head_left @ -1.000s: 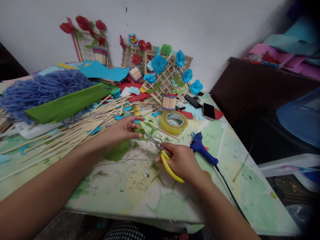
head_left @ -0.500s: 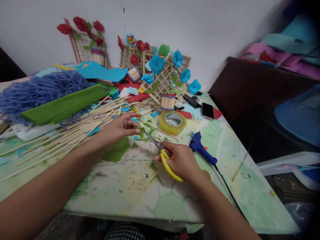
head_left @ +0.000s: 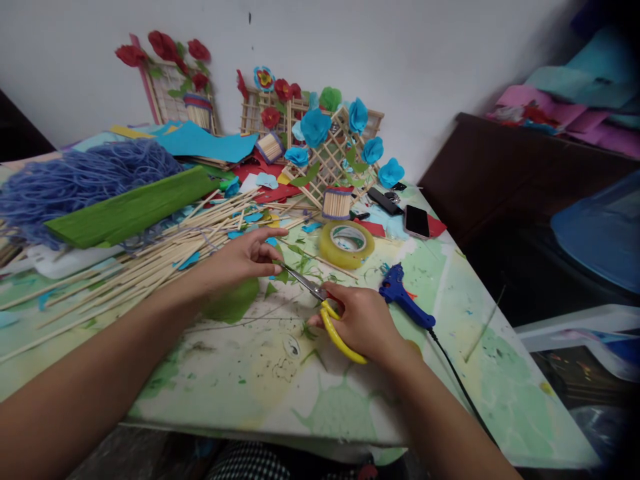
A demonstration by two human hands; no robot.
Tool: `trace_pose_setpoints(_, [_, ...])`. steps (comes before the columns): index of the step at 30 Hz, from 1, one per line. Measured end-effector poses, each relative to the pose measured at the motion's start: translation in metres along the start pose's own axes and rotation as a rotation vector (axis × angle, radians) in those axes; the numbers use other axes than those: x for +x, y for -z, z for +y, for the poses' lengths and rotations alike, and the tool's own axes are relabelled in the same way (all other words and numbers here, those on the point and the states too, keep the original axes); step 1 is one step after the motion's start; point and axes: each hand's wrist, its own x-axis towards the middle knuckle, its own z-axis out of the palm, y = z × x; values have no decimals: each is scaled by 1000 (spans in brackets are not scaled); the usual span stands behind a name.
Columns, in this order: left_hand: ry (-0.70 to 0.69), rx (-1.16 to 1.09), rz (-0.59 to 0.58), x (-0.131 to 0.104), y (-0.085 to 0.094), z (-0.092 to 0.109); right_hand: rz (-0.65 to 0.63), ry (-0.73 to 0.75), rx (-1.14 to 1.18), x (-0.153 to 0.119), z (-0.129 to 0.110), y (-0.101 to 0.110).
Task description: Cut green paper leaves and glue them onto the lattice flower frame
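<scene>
My right hand [head_left: 363,321] is closed around the yellow handles of a pair of scissors [head_left: 334,327]. Their metal blades point left, with the tips at a small green paper piece [head_left: 281,272] that my left hand [head_left: 255,255] pinches between thumb and fingers. Part of that piece is hidden by the fingers. Under my left wrist, a larger sheet of green paper [head_left: 234,301] lies on the table. Small green clippings [head_left: 305,250] are scattered beyond the blades.
A tape roll [head_left: 327,250] and a blue glue gun [head_left: 406,303] with a black cord lie to the right. Thin wooden sticks [head_left: 145,277], blue yarn [head_left: 90,180] and green crepe paper [head_left: 130,207] fill the left. Behind stand stick lattices with blue paper flowers [head_left: 315,128]; a phone [head_left: 417,221] lies nearby.
The green piece has turned slightly in my left fingers, and the scissor tips sit closer to the left thumb. My right hand keeps its hold on the scissors. The view has shifted slightly.
</scene>
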Motion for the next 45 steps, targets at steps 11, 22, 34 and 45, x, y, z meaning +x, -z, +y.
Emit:
trace_pose_setpoints(11, [93,153,-55,-4,3,10,-29,-7,22,0,-2,0])
trace_pose_setpoints(22, [98,113,-49,-5,4,12,-57,-5,62,-1,-3,0])
trace_pose_setpoints(34, [125,172,-65,-6,5,13,-43,18,4,-1,-3,-1])
trace_pose_setpoints(45, [183,222,-136,-7,4,15,-34,42,-27,-1,-3,-3])
